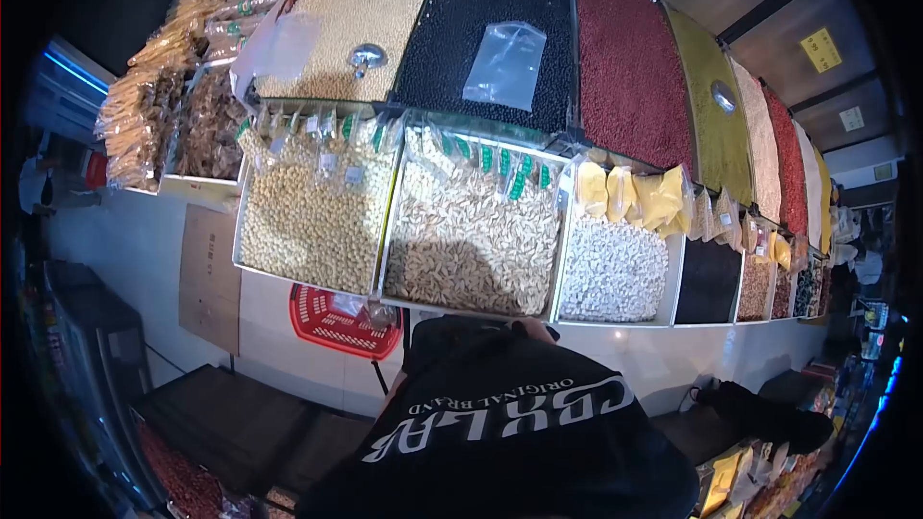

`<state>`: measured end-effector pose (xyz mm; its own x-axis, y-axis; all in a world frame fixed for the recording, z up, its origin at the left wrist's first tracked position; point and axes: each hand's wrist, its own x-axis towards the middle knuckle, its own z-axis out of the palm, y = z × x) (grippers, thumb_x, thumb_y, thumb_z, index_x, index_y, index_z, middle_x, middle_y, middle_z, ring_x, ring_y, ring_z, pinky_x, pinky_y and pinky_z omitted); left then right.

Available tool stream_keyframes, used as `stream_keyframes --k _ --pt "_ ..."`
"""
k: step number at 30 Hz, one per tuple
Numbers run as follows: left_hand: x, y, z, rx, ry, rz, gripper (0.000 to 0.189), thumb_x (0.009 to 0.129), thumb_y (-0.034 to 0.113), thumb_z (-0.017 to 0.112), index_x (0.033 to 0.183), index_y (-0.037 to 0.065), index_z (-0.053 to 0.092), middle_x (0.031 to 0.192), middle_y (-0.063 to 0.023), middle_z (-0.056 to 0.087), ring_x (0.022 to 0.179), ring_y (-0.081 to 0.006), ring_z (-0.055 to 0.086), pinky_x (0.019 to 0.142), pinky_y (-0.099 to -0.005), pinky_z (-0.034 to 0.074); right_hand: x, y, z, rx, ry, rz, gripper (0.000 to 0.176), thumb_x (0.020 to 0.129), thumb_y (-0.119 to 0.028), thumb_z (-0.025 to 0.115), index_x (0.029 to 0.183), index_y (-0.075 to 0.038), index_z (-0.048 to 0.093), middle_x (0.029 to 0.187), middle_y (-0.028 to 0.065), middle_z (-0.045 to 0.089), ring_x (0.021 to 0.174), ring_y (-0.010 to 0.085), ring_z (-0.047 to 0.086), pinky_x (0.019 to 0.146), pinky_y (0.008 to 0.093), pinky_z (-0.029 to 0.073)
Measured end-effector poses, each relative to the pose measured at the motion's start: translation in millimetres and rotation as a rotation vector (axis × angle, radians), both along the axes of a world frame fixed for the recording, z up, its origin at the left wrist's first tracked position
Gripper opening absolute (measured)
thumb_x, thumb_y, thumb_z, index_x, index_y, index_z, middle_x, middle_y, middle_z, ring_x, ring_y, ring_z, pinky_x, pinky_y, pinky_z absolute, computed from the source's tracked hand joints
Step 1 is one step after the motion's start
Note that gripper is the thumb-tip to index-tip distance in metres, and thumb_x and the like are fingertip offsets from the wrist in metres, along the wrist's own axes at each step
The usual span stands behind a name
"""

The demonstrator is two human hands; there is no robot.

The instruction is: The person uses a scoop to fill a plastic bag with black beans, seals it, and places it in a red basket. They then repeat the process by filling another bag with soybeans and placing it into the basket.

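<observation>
Part of my right hand (pixel 532 329) shows small and dark in front of my black shirt (pixel 519 413), close to the front edge of the bin of pale flat pieces (pixel 476 240). Its fingers are too dark and small to make out, with a dark shape beside them. My left hand does not show. Left of my body, a red basket (pixel 336 334) sits below the bin of round cream-coloured pieces (pixel 308 221). A clear plastic bag (pixel 506 65) lies on the black beans (pixel 452 10). Metal scoops rest in the pale beans (pixel 367 59) and the green beans (pixel 723 96).
White pieces (pixel 615 274) and yellow packets (pixel 673 200) fill a bin to the right. Red beans (pixel 630 67) lie behind. Wrapped goods (pixel 144 125) are stacked at left, above cardboard (pixel 209 279). Another person in dark clothing (pixel 764 415) is at lower right.
</observation>
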<state>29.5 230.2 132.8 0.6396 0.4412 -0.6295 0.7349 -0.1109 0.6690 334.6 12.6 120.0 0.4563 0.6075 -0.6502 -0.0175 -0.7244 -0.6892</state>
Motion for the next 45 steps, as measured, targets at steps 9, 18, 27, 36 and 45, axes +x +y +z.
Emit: stream_keyframes --k 9,18,27,36,45 --pt "-24.8 -10.8 -65.9 -0.399 0.127 0.572 0.044 0.089 0.046 0.053 0.08 0.004 0.061 0.069 -0.0045 0.055 0.067 -0.014 0.055 0.058 -0.0316 0.043 27.7 54.3 59.2 -0.001 -0.396 0.663 0.03 0.086 -0.027 0.051 0.103 -0.004 0.055 0.089 0.0207 0.062 0.088 0.0386 0.06 0.077 0.0473 0.046" --pt "44.5 -129.8 -77.3 0.276 0.155 0.489 0.04 0.085 0.036 0.054 0.091 -0.003 0.06 0.073 -0.015 0.059 0.073 -0.0266 0.058 0.068 -0.0378 0.042 93.4 -126.1 46.2 0.418 -0.409 0.322 0.024 0.087 -0.019 0.053 0.105 -0.005 0.059 0.089 0.0184 0.064 0.081 0.034 0.063 0.071 0.039 0.049" --pt "136.2 -284.0 -58.4 0.296 0.146 0.403 0.044 0.087 0.038 0.05 0.083 -0.005 0.06 0.078 -0.0227 0.061 0.079 -0.0367 0.06 0.069 -0.043 0.043 129.8 -377.0 26.1 0.063 -0.353 0.018 0.023 0.087 -0.022 0.052 0.096 -0.004 0.062 0.081 0.0177 0.065 0.076 0.0324 0.064 0.071 0.0401 0.05" --pt "186.5 -387.6 -24.6 0.214 -0.001 0.294 0.046 0.092 0.041 0.044 0.098 -0.003 0.057 0.087 -0.0264 0.061 0.09 -0.0407 0.059 0.077 -0.0454 0.045 134.3 -320.7 33.7 0.163 -0.291 0.341 0.027 0.087 -0.023 0.048 0.102 -0.003 0.06 0.095 0.0203 0.063 0.091 0.0366 0.059 0.081 0.0423 0.045" --pt "73.8 -413.4 -54.4 0.154 0.098 0.663 0.042 0.092 0.036 0.04 0.091 -0.001 0.059 0.086 -0.0213 0.062 0.084 -0.0371 0.059 0.075 -0.0421 0.045 113.4 -189.9 38.6 0.508 -0.365 0.552 0.024 0.088 -0.019 0.05 0.102 -0.001 0.059 0.088 0.0192 0.061 0.087 0.0375 0.058 0.078 0.0441 0.045"
